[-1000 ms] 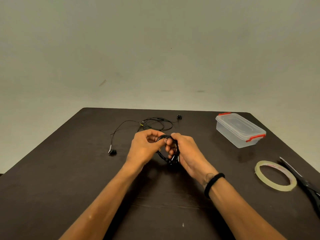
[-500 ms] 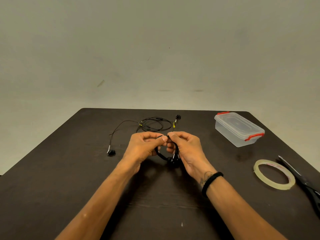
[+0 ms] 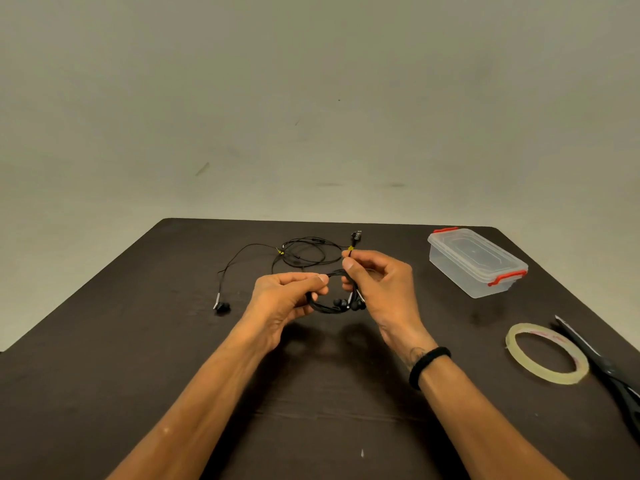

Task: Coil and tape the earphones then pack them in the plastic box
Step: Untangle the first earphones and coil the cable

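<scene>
A small coil of black earphones (image 3: 334,304) hangs between my two hands above the middle of the dark table. My left hand (image 3: 285,299) pinches the coil's left side. My right hand (image 3: 379,285) grips the right side, its thumb and forefinger raised on the cable. The two earbuds dangle at the coil's lower edge. A second pair of black earphones (image 3: 301,252) lies loose on the table behind my hands, one bud at the left. The clear plastic box (image 3: 476,261) with red latches stands shut at the back right. A roll of clear tape (image 3: 547,353) lies flat at the right.
Black scissors (image 3: 609,367) lie along the right table edge beside the tape roll. The dark table (image 3: 138,358) ends at a plain wall behind. A black band circles my right wrist.
My hands have drawn slightly apart, widening the coil. My right hand rose and moved right, its thumb and forefinger lifting the cable.
</scene>
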